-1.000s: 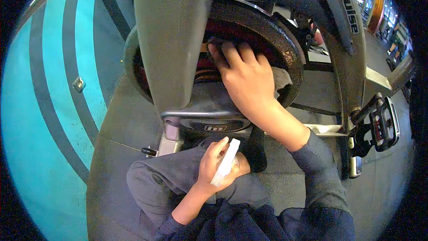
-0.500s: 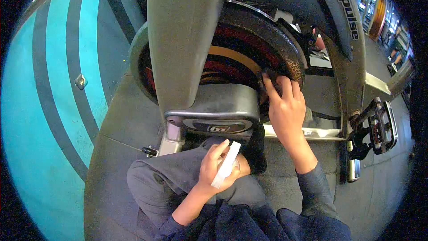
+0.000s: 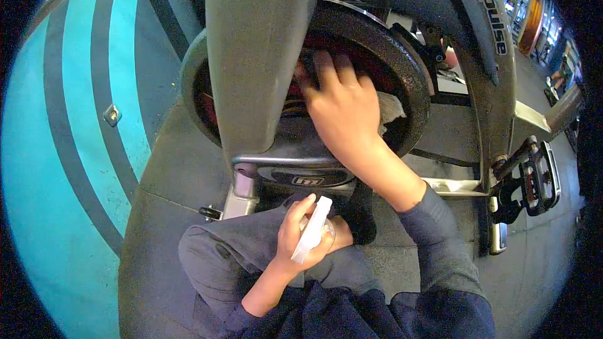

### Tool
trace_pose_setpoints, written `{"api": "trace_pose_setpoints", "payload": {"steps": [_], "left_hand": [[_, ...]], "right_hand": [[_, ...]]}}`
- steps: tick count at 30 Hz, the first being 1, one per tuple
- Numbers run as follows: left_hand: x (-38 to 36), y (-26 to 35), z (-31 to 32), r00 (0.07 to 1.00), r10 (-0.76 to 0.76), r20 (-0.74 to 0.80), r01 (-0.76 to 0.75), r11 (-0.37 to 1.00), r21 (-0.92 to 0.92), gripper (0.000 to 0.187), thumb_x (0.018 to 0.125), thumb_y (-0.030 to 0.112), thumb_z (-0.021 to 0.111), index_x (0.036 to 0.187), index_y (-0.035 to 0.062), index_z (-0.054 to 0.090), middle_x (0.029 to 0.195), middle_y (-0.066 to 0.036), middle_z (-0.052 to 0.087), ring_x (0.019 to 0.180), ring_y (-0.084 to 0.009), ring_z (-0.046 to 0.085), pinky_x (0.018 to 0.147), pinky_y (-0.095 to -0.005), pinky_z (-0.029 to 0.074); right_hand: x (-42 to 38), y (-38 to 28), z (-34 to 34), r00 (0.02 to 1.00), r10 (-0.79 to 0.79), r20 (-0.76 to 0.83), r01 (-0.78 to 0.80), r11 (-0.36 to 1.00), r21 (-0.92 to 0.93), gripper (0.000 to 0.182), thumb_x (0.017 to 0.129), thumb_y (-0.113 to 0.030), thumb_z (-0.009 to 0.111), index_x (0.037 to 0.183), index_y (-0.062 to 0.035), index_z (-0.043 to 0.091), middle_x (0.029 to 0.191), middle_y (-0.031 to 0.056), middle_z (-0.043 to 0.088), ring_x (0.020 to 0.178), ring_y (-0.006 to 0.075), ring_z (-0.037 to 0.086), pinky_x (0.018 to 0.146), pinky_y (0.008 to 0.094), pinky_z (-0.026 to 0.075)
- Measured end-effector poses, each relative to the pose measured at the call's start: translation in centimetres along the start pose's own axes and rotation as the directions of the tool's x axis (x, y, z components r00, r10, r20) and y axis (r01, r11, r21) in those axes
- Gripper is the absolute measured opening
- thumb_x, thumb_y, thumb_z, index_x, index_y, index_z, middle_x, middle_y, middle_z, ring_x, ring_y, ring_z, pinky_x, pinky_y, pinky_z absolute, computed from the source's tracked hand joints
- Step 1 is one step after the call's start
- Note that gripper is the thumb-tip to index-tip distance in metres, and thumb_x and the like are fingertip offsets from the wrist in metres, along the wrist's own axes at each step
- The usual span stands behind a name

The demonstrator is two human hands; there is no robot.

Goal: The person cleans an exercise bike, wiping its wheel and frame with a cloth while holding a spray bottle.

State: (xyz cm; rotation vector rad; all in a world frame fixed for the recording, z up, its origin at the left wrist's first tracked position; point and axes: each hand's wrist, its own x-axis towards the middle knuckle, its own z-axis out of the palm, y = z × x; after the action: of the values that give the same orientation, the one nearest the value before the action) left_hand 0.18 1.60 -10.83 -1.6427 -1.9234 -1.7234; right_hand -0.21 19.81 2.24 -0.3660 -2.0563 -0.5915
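Note:
My left hand [image 3: 298, 235] is closed around a spray bottle [image 3: 313, 229] with a white spray head, held above my lap. Most of the bottle's body is hidden by my fingers and the head. Reaching into the exercise bike, my right hand [image 3: 345, 103] presses a cloth [image 3: 392, 108] against the face of the flywheel [image 3: 411, 81]. A greyish corner of that cloth sticks out beside the palm. My fingertips there are slightly blurred, and the bike's thick upright post [image 3: 254, 56] stands just left of them.
A plastic cover [image 3: 308, 181] sits below the flywheel. To the right are the frame leg [image 3: 493, 100] and a pedal [image 3: 537, 176]. Turquoise and dark striped flooring [image 3: 69, 150] lies left, with a small metal floor plate [image 3: 112, 115]. A person's legs [image 3: 556, 81] show far right.
My right hand has moved left and up across the flywheel with the cloth, from its right side toward the upright post. My left hand and the spray bottle have shifted slightly left.

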Motion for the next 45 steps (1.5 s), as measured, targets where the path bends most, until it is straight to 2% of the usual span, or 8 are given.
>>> {"api": "trace_pose_setpoints", "payload": {"steps": [6, 11, 18, 30, 36, 39, 44, 45], "left_hand": [[-0.6, 0.3, -0.1, 1.0, -0.008, -0.007, 0.008, 1.0, 0.008, 0.068, 0.072, 0.009, 0.066, 0.131, -0.0013, 0.034, 0.101, -0.018, 0.064, 0.093, -0.0235, 0.063, 0.082, -0.034, 0.051], [-0.4, 0.2, -0.3, 1.0, 0.0, -0.005, 0.0, 1.0, -0.006, 0.07, 0.072, 0.009, 0.067, 0.132, -0.0012, 0.033, 0.102, -0.018, 0.064, 0.093, -0.0237, 0.063, 0.081, -0.0338, 0.051], [0.0, -0.2, -0.2, 1.0, 0.019, 0.019, -0.018, 0.998, -0.058, 0.072, 0.071, 0.005, 0.066, 0.133, -0.0015, 0.031, 0.103, -0.02, 0.063, 0.093, -0.0245, 0.063, 0.081, -0.0338, 0.052], [-0.4, -0.3, -0.1, 1.0, 0.0, -0.009, 0.0, 0.999, -0.044, 0.071, 0.07, 0.006, 0.066, 0.133, -0.0009, 0.032, 0.102, -0.018, 0.063, 0.093, -0.0237, 0.062, 0.084, -0.0351, 0.05], [-0.4, 0.4, -0.3, 1.0, -0.024, 0.005, 0.024, 0.999, -0.021, 0.069, 0.071, 0.003, 0.064, 0.132, -0.001, 0.033, 0.102, -0.018, 0.063, 0.093, -0.0239, 0.063, 0.084, -0.0344, 0.05], [-0.4, 0.3, -0.3, 1.0, -0.013, 0.008, 0.013, 0.999, -0.04, 0.069, 0.071, 0.002, 0.064, 0.132, -0.0013, 0.033, 0.102, -0.018, 0.063, 0.093, -0.0244, 0.063, 0.083, -0.0345, 0.051], [0.2, 0.3, -0.2, 1.0, 0.007, 0.03, -0.007, 1.0, -0.004, 0.07, 0.07, 0.003, 0.066, 0.132, -0.0021, 0.032, 0.101, -0.018, 0.063, 0.091, -0.0247, 0.064, 0.081, -0.035, 0.051], [0.4, 0.2, 0.0, 0.999, 0.044, -0.005, -0.044, 0.998, -0.049, 0.067, 0.071, 0.004, 0.066, 0.129, -0.0037, 0.035, 0.094, -0.018, 0.06, 0.081, -0.0262, 0.06, 0.073, -0.0359, 0.05]], "right_hand": [[-0.6, 0.8, -0.6, 0.996, 0.086, 0.004, -0.085, 0.984, 0.154, 0.039, 0.071, -0.01, 0.057, 0.106, -0.0227, 0.069, 0.098, 0.0081, 0.058, 0.082, 0.0258, 0.058, 0.057, 0.0341, 0.051], [-4.9, 3.4, -1.7, 0.986, 0.158, 0.054, -0.163, 0.982, 0.097, 0.032, 0.069, -0.011, 0.057, 0.097, -0.0189, 0.069, 0.088, 0.0062, 0.054, 0.076, 0.0245, 0.054, 0.057, 0.0329, 0.049], [-9.2, 4.5, -1.5, 0.978, 0.176, 0.112, -0.176, 0.984, -0.01, 0.036, 0.069, -0.01, 0.058, 0.102, -0.02, 0.068, 0.088, 0.0064, 0.052, 0.077, 0.024, 0.053, 0.058, 0.0334, 0.046], [-1.8, 1.3, -0.5, 0.996, 0.071, 0.047, -0.072, 0.997, 0.019, 0.038, 0.071, -0.013, 0.057, 0.104, -0.0262, 0.07, 0.094, 0.0094, 0.056, 0.076, 0.025, 0.056, 0.056, 0.032, 0.048], [-2.9, 2.2, -1.7, 0.988, 0.141, 0.061, -0.15, 0.974, 0.172, 0.04, 0.069, -0.01, 0.062, 0.107, -0.0211, 0.068, 0.086, 0.0103, 0.053, 0.076, 0.0275, 0.055, 0.058, 0.0348, 0.05], [-5.4, 3.2, -2.1, 0.975, 0.209, 0.072, -0.217, 0.969, 0.115, 0.031, 0.069, -0.011, 0.059, 0.098, -0.0193, 0.069, 0.083, 0.0076, 0.051, 0.074, 0.0246, 0.055, 0.054, 0.0332, 0.049], [-9.0, 3.9, -2.2, 0.953, 0.282, 0.111, -0.289, 0.956, 0.054, 0.039, 0.069, -0.009, 0.06, 0.106, -0.0199, 0.067, 0.084, 0.0065, 0.051, 0.074, 0.024, 0.053, 0.054, 0.0331, 0.048], [-9.1, 3.9, -2.0, 0.952, 0.283, 0.115, -0.29, 0.956, 0.049, 0.039, 0.069, -0.009, 0.06, 0.106, -0.0199, 0.067, 0.084, 0.0065, 0.051, 0.074, 0.024, 0.053, 0.054, 0.0331, 0.048]]}}
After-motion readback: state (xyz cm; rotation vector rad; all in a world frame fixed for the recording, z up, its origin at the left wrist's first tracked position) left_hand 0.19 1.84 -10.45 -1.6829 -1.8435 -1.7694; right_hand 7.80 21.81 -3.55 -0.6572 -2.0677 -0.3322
